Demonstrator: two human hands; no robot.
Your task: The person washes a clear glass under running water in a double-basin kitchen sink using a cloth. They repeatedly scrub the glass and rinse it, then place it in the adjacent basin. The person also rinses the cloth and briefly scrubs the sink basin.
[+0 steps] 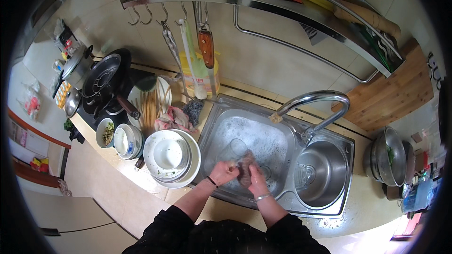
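Note:
Over the large sink basin [220, 127], which holds foamy water, both hands work close together. My left hand [225, 173] has its fingers closed at the near end of a clear glass [238, 147]; the exact grip is partly hidden. A brownish cloth [245, 170] is held in my right hand [258, 180], between the two hands and against the glass. Below the suds, beside my right hand, a round rim [266, 172] shows faintly; I cannot tell what it belongs to. In the small round basin [332, 169] to the right lies another clear glass [304, 177].
A chrome faucet [317, 100] arches over the sink. Stacked plates and a bowl [167, 153] stand left of it, near chopsticks [150, 107] and a pink-and-white rag [174, 119]. Utensils, including a wooden-handled knife [206, 47], hang from the rack. Metal bowls [393, 157] stand right.

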